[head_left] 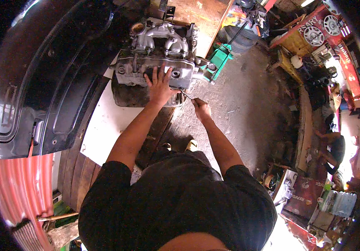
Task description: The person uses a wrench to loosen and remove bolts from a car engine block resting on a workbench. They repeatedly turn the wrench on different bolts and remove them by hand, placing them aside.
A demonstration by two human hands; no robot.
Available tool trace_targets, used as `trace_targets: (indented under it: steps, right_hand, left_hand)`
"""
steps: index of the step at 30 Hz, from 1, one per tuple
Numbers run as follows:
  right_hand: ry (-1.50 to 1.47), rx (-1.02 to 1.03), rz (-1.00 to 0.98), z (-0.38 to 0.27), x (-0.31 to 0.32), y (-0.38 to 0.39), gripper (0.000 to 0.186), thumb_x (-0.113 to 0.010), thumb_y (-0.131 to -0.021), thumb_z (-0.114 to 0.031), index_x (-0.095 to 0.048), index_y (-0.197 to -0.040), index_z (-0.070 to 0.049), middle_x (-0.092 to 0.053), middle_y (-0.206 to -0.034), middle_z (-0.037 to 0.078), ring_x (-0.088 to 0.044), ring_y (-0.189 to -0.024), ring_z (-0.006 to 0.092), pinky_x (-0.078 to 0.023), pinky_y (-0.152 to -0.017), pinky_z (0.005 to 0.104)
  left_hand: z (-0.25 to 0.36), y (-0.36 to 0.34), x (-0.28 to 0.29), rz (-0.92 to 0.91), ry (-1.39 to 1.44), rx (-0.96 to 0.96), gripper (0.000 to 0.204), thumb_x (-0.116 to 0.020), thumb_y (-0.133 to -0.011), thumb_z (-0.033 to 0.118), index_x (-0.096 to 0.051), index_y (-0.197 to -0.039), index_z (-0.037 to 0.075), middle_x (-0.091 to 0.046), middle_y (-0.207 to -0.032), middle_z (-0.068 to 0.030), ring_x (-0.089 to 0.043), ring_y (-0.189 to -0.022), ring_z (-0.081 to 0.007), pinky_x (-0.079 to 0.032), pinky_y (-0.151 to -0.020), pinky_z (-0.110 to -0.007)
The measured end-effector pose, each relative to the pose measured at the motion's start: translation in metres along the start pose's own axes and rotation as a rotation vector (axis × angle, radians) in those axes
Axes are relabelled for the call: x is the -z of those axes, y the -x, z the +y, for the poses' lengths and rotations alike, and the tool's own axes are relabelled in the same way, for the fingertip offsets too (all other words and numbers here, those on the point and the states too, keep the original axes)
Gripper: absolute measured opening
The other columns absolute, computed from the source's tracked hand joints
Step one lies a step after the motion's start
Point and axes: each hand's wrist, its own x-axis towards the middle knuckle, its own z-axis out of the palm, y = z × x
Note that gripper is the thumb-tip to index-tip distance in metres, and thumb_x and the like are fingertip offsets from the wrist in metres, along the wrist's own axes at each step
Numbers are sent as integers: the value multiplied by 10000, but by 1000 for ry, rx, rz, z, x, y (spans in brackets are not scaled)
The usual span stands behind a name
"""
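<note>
A grey metal engine (132, 67), with an intake manifold (176, 45) on its far side, rests on a bench before me. My left hand (160, 88) lies on the engine's near side with its fingers spread. To its right, my right hand (201, 109) is closed round the handle of a wrench (187, 96). The wrench slants up and left to the engine's lower right edge, close to my left thumb. Its far end is too small to make out, so I cannot tell what it grips.
A black car body panel (75, 71) fills the left. Beyond the engine to the right, a green floor jack (219, 60) stands on the concrete floor (251, 108) near a tyre (240, 39). Hubcaps (314, 36) hang at the far right. Another person (334, 150) is at the right edge.
</note>
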Motion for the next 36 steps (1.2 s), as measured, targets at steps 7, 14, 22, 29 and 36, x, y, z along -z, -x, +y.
trace_targets:
  steps: [7,14,22,29,36]
  right_hand:
    - [-121,-46,-66,10,-24,6,313,-550,-899,-389,-650,-1027,-121,-647,-804,190,-637,-745,328,-481,-672,412]
    - [-143,49,-117,-2,13,-3,359,-531,-906,-408,-639,-938,-68,-593,-651,165,-568,-589,343,-432,-569,427]
    - [-65,56,-245,-8,29,-11,392,-511,-908,-439,-637,-949,-70,-597,-681,189,-607,-676,373,-447,-608,436]
    - [300,140,-298,-28,67,-27,409,-444,-911,-499,-655,-955,-152,-649,-809,166,-622,-797,385,-477,-695,495]
    - [994,531,-259,-146,119,-66,171,-577,-805,-209,-694,-824,-87,-685,-789,102,-680,-784,254,-544,-629,403]
  left_hand:
    - [-4,2,-5,-29,-90,17,1153,-745,-508,630,-228,-1458,232,-146,-1533,-46,-106,-1397,-348,-21,-1033,-695]
    - [-5,4,-11,120,-69,-23,1190,-739,-483,659,-215,-1456,218,-150,-1530,-41,-105,-1397,-352,-29,-1048,-679]
    - [-2,3,-11,154,-88,-11,1181,-750,-452,665,-266,-1433,219,-181,-1521,-40,-144,-1387,-359,-57,-1047,-681]
    - [6,-1,0,75,-141,41,1166,-796,-405,614,-355,-1375,143,-217,-1505,-52,-181,-1366,-364,-74,-1058,-671]
    - [5,-2,2,124,-101,-7,1156,-757,-476,640,-276,-1441,223,-216,-1510,-55,-178,-1386,-311,-80,-1056,-661]
